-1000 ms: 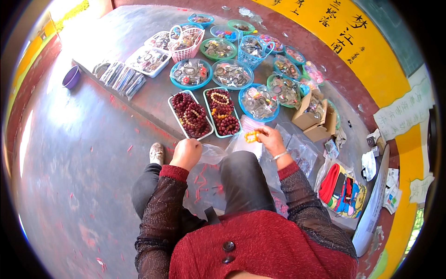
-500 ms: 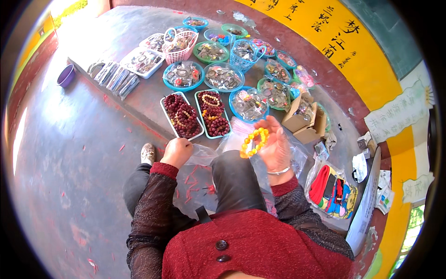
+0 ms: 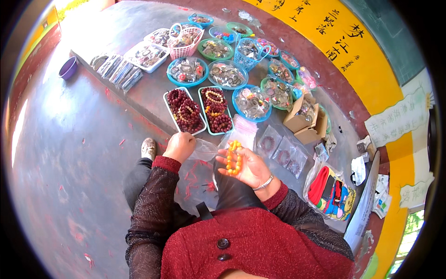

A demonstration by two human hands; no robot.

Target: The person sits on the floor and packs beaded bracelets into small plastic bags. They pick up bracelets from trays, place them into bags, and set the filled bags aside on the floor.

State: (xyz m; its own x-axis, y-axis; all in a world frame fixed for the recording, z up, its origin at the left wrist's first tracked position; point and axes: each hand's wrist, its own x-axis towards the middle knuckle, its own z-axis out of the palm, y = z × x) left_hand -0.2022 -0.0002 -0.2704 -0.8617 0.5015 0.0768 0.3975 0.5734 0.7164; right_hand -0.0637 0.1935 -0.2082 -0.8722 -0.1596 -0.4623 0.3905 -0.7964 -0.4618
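Observation:
A yellow-orange bead bracelet [image 3: 233,158] lies across my right hand [image 3: 246,167], which is turned palm up over my knee and holds it. My left hand [image 3: 179,146] is closed on the edge of a clear plastic bag [image 3: 203,149] just in front of my lap. Directly beyond my hands stand two white trays [image 3: 186,110] filled with dark red bead bracelets, at the front edge of a low grey slab.
Several round blue and green bowls [image 3: 251,103] and baskets [image 3: 184,42] of trinkets cover the slab. Cardboard boxes [image 3: 302,120] and clear packets [image 3: 283,153] lie to the right. A purple bowl [image 3: 68,68] sits far left. A bag of coloured items [image 3: 332,193] rests by my right side.
My right hand lifted the yellow bracelet from the packets near the trays and drew it back toward my lap, turning palm up. My left hand stayed on the plastic bag.

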